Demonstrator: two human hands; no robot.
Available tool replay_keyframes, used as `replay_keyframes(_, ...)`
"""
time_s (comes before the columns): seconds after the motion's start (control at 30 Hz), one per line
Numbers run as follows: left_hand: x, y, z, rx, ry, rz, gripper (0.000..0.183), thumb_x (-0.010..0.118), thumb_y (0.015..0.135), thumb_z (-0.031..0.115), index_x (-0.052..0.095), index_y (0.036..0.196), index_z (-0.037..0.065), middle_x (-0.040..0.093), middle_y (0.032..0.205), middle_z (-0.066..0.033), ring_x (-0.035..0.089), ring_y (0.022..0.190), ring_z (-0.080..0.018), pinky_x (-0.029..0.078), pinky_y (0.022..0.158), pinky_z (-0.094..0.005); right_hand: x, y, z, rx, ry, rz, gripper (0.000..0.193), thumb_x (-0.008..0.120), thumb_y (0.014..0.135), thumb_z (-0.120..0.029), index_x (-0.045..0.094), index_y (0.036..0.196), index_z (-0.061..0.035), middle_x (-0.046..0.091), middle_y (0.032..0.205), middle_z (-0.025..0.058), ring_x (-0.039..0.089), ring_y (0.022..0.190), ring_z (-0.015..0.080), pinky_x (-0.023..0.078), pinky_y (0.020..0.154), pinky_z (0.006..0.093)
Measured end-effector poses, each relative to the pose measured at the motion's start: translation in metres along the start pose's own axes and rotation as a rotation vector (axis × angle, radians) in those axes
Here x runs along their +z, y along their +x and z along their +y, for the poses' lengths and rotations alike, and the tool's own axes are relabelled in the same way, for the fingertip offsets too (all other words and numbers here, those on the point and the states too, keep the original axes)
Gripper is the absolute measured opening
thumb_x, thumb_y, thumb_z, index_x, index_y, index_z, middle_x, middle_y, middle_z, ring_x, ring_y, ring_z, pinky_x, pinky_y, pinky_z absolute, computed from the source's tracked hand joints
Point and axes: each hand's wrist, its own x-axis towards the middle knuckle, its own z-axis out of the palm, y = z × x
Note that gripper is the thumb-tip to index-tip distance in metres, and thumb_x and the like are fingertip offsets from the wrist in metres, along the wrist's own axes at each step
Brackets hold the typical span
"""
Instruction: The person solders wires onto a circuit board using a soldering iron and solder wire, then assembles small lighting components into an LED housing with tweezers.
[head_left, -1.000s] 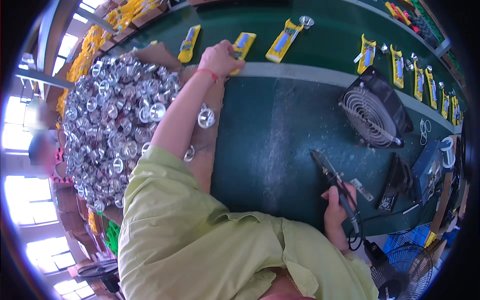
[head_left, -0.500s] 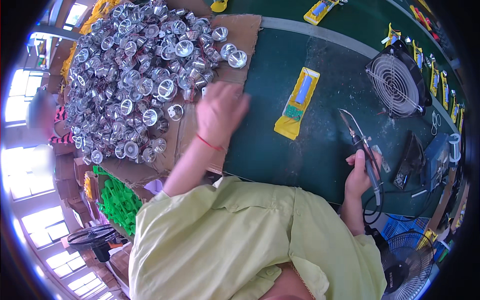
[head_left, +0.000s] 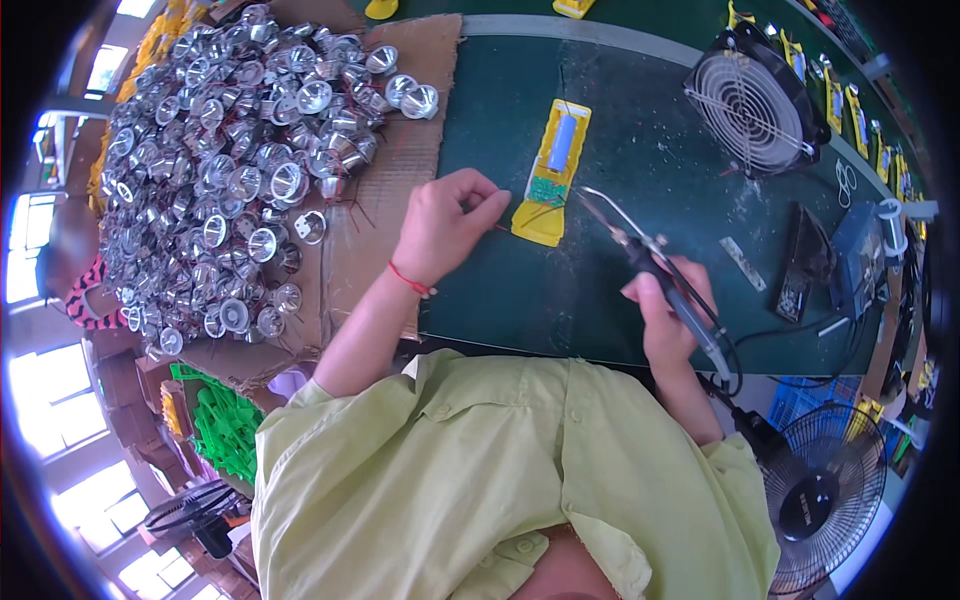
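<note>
Soldering iron (head_left: 648, 263) held by my right hand (head_left: 665, 325) has come nearer the circuit board (head_left: 546, 191), seemingly within reach; I cannot tell whether my left hand (head_left: 438, 225) holds anything.

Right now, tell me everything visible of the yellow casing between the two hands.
The yellow casing is a long, plastic-looking shell, lying open side up on the green workbench, far end angled slightly right. A blue cylindrical battery sits in its far half; nearer is a green circuit board with thin dark wires about it. The left hand is close on its left, the soldering iron on its right; whether the tip touches is unclear.
</note>
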Motion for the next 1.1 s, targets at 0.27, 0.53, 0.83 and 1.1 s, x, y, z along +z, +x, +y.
replay_keyframes(0.27, 0.024, 0.006, 0.003, 0.148, 0.09, 0.046, 0.018, 0.068, 0.075, 0.017, 0.064, 0.077, 0.0, 0.058, 0.073, -0.0073, 0.056, 0.064, -0.0136, 0.044, 0.059, -0.0258, 0.022, 0.008, 0.006, 0.087, 0.02, -0.032, 0.019, 0.066, 0.077, -0.004, 0.054, 0.089, 0.0047, 0.062, 0.072, 0.0098, 0.061, 0.059, 0.0116, 0.049, 0.054, 0.0213)
replay_keyframes(0.53, 0.023, 0.012, 0.003, 0.096, 0.103, -0.001, 0.022, 0.068, 0.075, 0.02, 0.065, 0.075, -0.002, 0.058, 0.072, -0.0083, 0.054, 0.061, -0.0133, 0.043, 0.057, -0.0262, 0.026, 0.009, 0.008, 0.166, 0.084, -0.053, 0.018, 0.065, 0.077, -0.003, 0.054, 0.088, 0.0048, 0.062, 0.071, 0.0097, 0.061, 0.058, 0.0112, 0.049, 0.053, 0.021)
replay_keyframes(0.83, 0.021, 0.015, 0.002, 0.041, 0.05, -0.037, 0.024, 0.068, 0.075, 0.02, 0.065, 0.076, -0.004, 0.057, 0.072, -0.0071, 0.053, 0.06, -0.0103, 0.042, 0.055, -0.0251, 0.018, 0.008, 0.004, 0.193, 0.142, 0.035, 0.02, 0.063, 0.079, -0.004, 0.052, 0.093, 0.0062, 0.06, 0.074, 0.0118, 0.06, 0.058, 0.0129, 0.051, 0.052, 0.0231)
replay_keyframes(1.1, 0.014, 0.01, 0.006, 0.077, 0.018, -0.04, 0.018, 0.064, 0.079, 0.015, 0.066, 0.08, -0.003, 0.06, 0.078, -0.0077, 0.054, 0.064, -0.0102, 0.043, 0.058, -0.0248, 0.012, 0.004, 0.003, 0.182, 0.148, 0.017, 0.022, 0.063, 0.079, -0.004, 0.051, 0.095, 0.0057, 0.06, 0.077, 0.0128, 0.06, 0.059, 0.0134, 0.051, 0.053, 0.0233)
